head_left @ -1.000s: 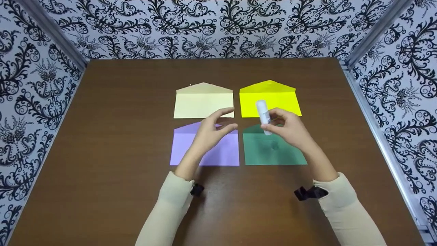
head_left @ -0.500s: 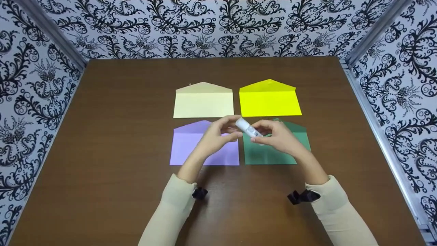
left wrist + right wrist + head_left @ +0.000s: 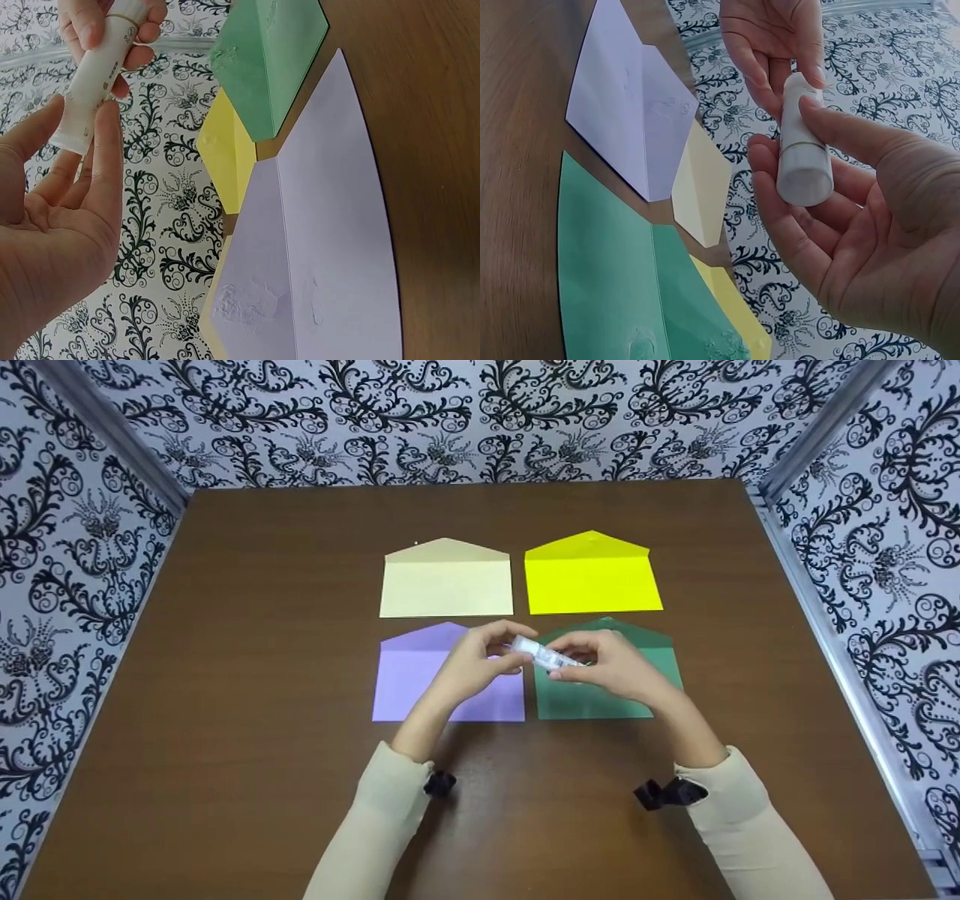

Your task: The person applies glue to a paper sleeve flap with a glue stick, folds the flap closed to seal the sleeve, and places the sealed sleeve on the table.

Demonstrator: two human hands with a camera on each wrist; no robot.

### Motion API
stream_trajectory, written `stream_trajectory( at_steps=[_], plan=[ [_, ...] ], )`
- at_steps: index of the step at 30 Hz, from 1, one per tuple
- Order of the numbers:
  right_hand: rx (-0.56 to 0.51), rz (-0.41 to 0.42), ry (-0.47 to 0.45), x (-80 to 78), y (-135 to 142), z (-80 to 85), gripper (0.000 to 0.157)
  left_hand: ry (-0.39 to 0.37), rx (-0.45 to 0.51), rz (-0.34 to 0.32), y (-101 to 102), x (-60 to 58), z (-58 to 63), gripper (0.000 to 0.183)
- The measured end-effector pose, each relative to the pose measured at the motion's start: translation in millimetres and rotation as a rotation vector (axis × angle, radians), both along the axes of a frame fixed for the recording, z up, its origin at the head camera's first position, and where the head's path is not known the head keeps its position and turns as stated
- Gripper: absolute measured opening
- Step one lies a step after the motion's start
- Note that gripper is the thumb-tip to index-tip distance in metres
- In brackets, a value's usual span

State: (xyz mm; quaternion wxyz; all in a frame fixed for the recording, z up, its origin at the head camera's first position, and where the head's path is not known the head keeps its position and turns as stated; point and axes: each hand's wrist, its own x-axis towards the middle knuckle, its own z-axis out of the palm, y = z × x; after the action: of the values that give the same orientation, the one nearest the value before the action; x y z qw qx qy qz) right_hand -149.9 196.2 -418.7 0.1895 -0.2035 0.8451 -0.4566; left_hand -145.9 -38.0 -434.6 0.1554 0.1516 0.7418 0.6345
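Observation:
Above the gap between a purple envelope (image 3: 409, 690) and a green envelope (image 3: 589, 703), both hands are on a white glue stick (image 3: 94, 82). My left hand (image 3: 474, 666) pinches its ribbed end between thumb and fingers. The fingers of my right hand (image 3: 613, 664) grip the other end, which has a thin gold ring and a flat white tip in the right wrist view. The tube lies tilted, off the table. Rough, wet-looking patches mark the purple flap (image 3: 251, 300) and the green flap (image 3: 724, 341).
Behind them lie a cream envelope (image 3: 448, 589) and a yellow envelope (image 3: 592, 585), flaps open and pointing away. All rest on a brown wooden table (image 3: 262, 660). Patterned black-and-white panels (image 3: 450, 420) stand around its back and sides.
My right hand has brought the glue stick left and down, turning it from near upright to slanted. My left hand has moved slightly right and taken hold of its end.

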Motion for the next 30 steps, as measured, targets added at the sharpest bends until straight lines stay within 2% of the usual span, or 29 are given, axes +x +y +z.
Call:
stream_trajectory(
  at_steps=[13, 30],
  plan=[
    [-0.117, -0.041, -0.08, 1.6, 0, -2.9, 0.036, -0.007, -0.014, 0.026, -4, -0.1, -2.1, 0.027],
    [-0.202, -0.107, -0.104, 4.9, -6, -9.2, 0.036, -0.02, -0.036, 0.064, -13, 1.3, -4.2, 0.025]
  ],
)
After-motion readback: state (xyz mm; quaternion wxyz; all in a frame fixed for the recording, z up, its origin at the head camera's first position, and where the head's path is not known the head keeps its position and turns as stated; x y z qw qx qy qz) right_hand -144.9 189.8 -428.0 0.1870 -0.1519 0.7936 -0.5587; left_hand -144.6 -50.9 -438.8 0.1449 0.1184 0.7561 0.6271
